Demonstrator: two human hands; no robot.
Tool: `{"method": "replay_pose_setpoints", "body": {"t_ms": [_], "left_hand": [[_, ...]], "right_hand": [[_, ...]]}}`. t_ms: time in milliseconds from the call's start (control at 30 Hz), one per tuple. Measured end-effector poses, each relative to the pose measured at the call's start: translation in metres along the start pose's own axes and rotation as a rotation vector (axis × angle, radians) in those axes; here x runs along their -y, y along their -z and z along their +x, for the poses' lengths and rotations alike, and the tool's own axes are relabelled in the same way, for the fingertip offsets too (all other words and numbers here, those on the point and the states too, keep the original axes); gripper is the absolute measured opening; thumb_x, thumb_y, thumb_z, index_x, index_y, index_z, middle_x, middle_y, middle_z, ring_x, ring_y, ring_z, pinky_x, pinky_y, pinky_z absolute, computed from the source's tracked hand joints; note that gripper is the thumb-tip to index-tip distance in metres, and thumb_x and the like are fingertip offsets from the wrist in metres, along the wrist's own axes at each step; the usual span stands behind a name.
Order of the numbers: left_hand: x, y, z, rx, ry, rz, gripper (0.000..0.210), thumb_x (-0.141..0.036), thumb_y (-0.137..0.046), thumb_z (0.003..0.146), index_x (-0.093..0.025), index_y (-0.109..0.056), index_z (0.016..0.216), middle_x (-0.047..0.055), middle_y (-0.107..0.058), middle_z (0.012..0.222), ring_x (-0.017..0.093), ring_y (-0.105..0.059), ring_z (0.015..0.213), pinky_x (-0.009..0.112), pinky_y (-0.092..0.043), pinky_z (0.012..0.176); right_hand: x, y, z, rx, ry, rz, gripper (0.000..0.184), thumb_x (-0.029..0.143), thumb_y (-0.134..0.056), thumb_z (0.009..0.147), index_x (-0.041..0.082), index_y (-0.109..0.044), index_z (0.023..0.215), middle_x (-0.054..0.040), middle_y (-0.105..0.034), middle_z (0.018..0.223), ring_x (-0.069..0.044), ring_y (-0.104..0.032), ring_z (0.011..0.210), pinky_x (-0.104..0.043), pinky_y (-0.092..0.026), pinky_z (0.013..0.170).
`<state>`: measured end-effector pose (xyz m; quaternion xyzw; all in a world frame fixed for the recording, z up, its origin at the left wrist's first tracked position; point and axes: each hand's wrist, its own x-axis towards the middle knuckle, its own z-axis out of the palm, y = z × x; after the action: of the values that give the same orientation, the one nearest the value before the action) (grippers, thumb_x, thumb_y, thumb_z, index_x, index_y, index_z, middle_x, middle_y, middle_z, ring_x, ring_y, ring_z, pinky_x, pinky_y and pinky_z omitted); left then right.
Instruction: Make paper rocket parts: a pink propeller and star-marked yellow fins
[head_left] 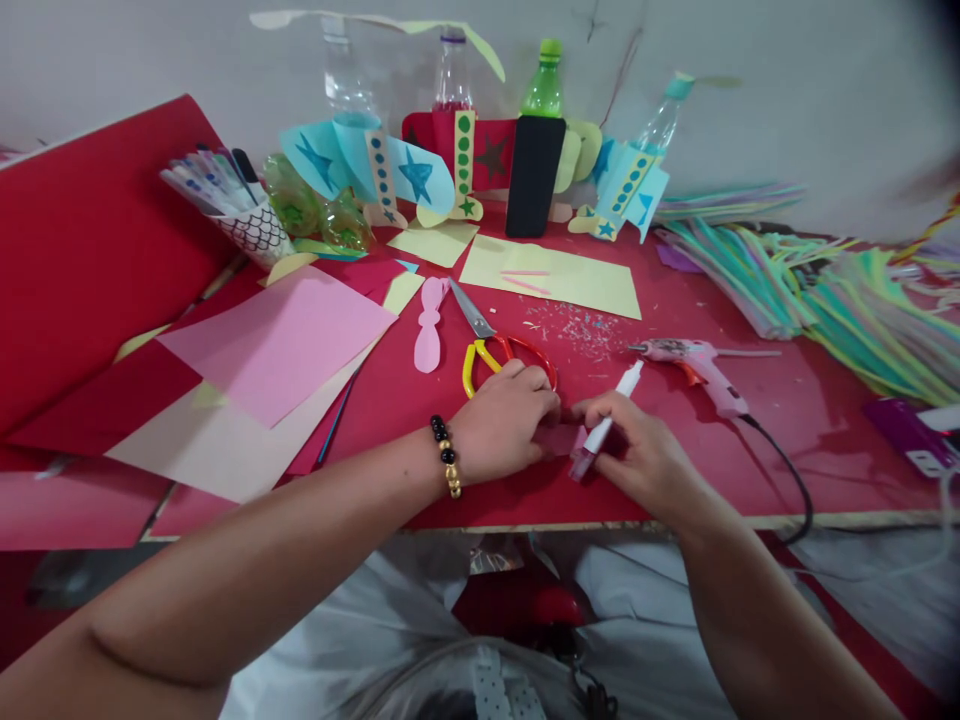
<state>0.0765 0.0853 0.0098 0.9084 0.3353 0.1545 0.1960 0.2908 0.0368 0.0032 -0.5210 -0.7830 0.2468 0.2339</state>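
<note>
Right hand (643,448) closed on white pen (627,386), axis slanting down-left; pink piece (561,439) just left, at curled left hand (504,422), grip unclear.

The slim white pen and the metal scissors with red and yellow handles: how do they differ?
The slim white pen is held in the right hand; the metal scissors lie on the red table. The pen is narrow and straight; the scissors spread into looped red and yellow handles.

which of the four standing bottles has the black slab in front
The green bottle, third from the left, behind the black slab; it's the only one with a bright green cap.
</note>
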Motion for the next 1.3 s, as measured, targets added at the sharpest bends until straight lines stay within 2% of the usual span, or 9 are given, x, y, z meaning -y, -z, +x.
{"method": "replay_pose_setpoints", "body": {"t_ms": [167, 367, 633, 967, 1167, 1300], "left_hand": [[0.0015, -0.0004, 0.0005, -0.003, -0.022, 0.025, 0.030, -0.030, -0.075, 0.075, -0.016, -0.064, 0.100, 0.005, -0.056, 0.099, 0.022, -0.046, 0.093, 0.034, -0.038, 0.085], [0.0010, 0.0007, 0.0007, 0.006, -0.012, 0.028, 0.042, -0.043, -0.079, 0.071, -0.017, -0.066, 0.102, 0.005, -0.056, 0.100, 0.023, -0.046, 0.095, 0.034, -0.039, 0.084], [0.0012, -0.0005, 0.0008, -0.012, -0.026, 0.037, 0.037, -0.036, -0.079, 0.072, -0.015, -0.067, 0.100, 0.006, -0.057, 0.099, 0.023, -0.048, 0.094, 0.034, -0.038, 0.085], [0.0021, -0.0023, 0.0010, -0.040, -0.048, 0.005, 0.025, -0.032, -0.076, 0.075, -0.017, -0.067, 0.093, 0.004, -0.058, 0.095, 0.021, -0.050, 0.091, 0.033, -0.038, 0.084], [0.0016, -0.0013, 0.0015, -0.045, -0.058, -0.031, 0.021, -0.026, -0.075, 0.075, -0.017, -0.066, 0.091, 0.003, -0.060, 0.092, 0.020, -0.051, 0.087, 0.031, -0.038, 0.082], [0.0009, 0.0006, 0.0016, -0.027, -0.077, -0.012, 0.012, -0.024, -0.073, 0.078, -0.017, -0.064, 0.080, 0.003, -0.060, 0.087, 0.019, -0.051, 0.083, 0.031, -0.038, 0.080]], "right_hand": [[-0.0004, -0.0009, 0.0040, 0.006, 0.022, 0.007, 0.025, 0.013, -0.062, 0.077, 0.024, -0.048, 0.095, -0.0023, -0.061, 0.092, -0.018, -0.057, 0.081, -0.030, -0.045, 0.072], [-0.0022, -0.0022, 0.0012, -0.044, -0.001, 0.005, 0.029, 0.015, -0.067, 0.074, 0.024, -0.048, 0.093, -0.0019, -0.062, 0.096, -0.017, -0.058, 0.079, -0.029, -0.046, 0.071], [-0.0027, -0.0040, -0.0011, -0.046, 0.021, -0.026, 0.029, 0.011, -0.064, 0.074, 0.025, -0.049, 0.094, -0.0018, -0.061, 0.093, -0.018, -0.058, 0.079, -0.029, -0.046, 0.071], [-0.0045, -0.0080, -0.0028, -0.090, 0.144, 0.002, 0.033, 0.002, -0.058, 0.072, 0.024, -0.049, 0.094, -0.0033, -0.061, 0.097, -0.020, -0.059, 0.091, -0.033, -0.046, 0.081], [-0.0074, -0.0097, -0.0033, -0.114, 0.215, 0.003, 0.033, 0.001, -0.057, 0.071, 0.024, -0.050, 0.094, -0.0034, -0.060, 0.095, -0.020, -0.058, 0.089, -0.033, -0.046, 0.080], [-0.0055, -0.0083, -0.0030, -0.121, 0.229, -0.012, 0.031, 0.001, -0.055, 0.072, 0.023, -0.051, 0.092, -0.0030, -0.060, 0.091, -0.020, -0.057, 0.084, -0.032, -0.046, 0.076]]}}
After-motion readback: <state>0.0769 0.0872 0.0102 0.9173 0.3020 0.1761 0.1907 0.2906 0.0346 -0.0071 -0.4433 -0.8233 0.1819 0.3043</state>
